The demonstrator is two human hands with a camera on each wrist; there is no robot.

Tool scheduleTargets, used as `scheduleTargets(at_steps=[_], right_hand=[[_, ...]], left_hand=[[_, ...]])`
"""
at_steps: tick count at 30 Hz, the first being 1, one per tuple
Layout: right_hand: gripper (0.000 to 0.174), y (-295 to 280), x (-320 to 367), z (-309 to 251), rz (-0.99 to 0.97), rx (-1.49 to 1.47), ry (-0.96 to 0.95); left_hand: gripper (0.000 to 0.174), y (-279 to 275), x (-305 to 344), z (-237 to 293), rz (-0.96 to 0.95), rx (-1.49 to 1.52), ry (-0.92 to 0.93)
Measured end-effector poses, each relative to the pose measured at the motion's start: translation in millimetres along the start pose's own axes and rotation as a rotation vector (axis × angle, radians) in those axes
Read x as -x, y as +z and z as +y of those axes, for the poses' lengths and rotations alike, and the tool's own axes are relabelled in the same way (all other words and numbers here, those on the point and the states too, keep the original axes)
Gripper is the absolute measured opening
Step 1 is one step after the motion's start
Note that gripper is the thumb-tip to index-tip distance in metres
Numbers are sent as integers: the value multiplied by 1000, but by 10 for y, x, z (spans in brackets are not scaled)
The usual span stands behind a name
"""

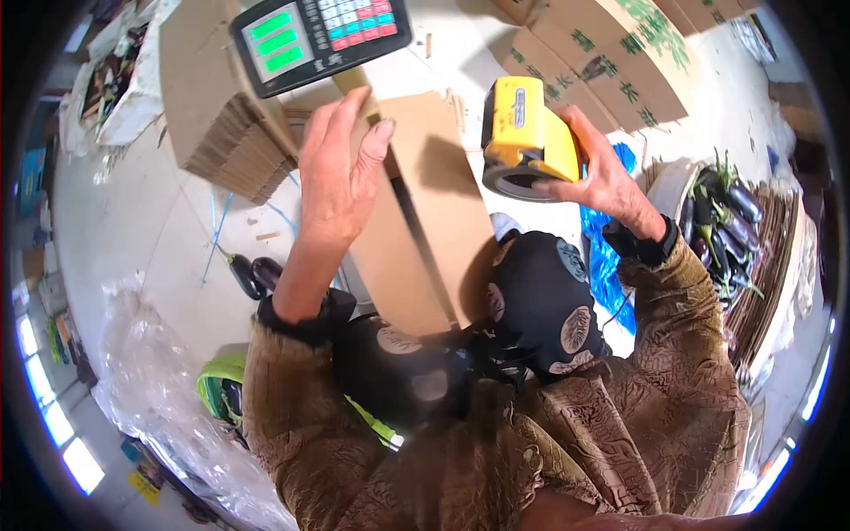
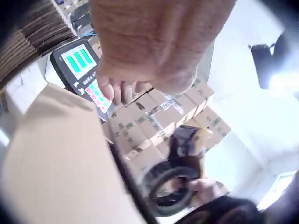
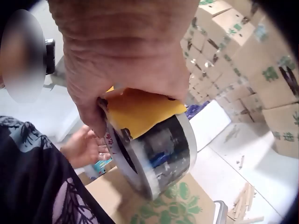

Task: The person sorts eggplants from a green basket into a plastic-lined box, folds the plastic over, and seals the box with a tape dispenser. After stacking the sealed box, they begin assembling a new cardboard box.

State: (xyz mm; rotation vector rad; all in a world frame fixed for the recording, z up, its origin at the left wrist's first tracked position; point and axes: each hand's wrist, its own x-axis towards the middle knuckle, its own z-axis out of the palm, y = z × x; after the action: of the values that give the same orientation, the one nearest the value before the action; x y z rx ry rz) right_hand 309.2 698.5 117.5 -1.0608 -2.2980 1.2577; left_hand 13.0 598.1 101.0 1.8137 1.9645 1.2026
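Observation:
My right hand (image 1: 613, 181) grips a yellow tape dispenser (image 1: 521, 115) in the air, to the right of a cardboard box (image 1: 443, 199). In the right wrist view, a wide roll of dark printed tape (image 3: 168, 149) sits in the dispenser, over a flap printed with a green pattern. The box stands in front of my knees, its two long top flaps lying almost together with a dark gap between them. Over the left flap, my left hand (image 1: 336, 177) is raised with fingers extended and nothing held. The fingers (image 2: 122, 91) point toward the scale in the left wrist view.
A digital scale (image 1: 305, 55) with green displays stands beyond the box. Stacked flat cardboard (image 1: 226, 146) is at the left, printed cartons (image 1: 602, 66) at the far right. Eggplants (image 1: 728, 217) lie at the right, two more (image 1: 252, 273) on the left floor near clear plastic (image 1: 150, 372).

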Motion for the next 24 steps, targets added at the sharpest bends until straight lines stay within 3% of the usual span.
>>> scheduleTargets(at_steps=[1,2,4,7,12,14,17,24], right_hand=[[64,34,-39,-104,-14,65,-73],[63,74,-76,-235,-40,96,-91],[63,165,-130,-428,-74,177,-168],[64,280,-181,-592,-106,170,-242],[66,360,-222,-691,-162,243,-303],[65,333,-220,-736,-169,214,-271],[65,345,-192,-762,-154,267,-325],[69,328,-153,-804,-180,291,-315]], left_hand=[[46,-161,16,153,-96,384,-268],[46,-313,25,231,-72,371,-277],[55,-547,80,326,-335,706,-521],[60,-628,254,400,-416,833,-516],[47,-636,436,309,-405,1068,-444],[41,-601,477,139,-383,1270,-560],[37,-633,496,144,-437,1376,-595],[33,-601,530,269,-376,1129,-487]])
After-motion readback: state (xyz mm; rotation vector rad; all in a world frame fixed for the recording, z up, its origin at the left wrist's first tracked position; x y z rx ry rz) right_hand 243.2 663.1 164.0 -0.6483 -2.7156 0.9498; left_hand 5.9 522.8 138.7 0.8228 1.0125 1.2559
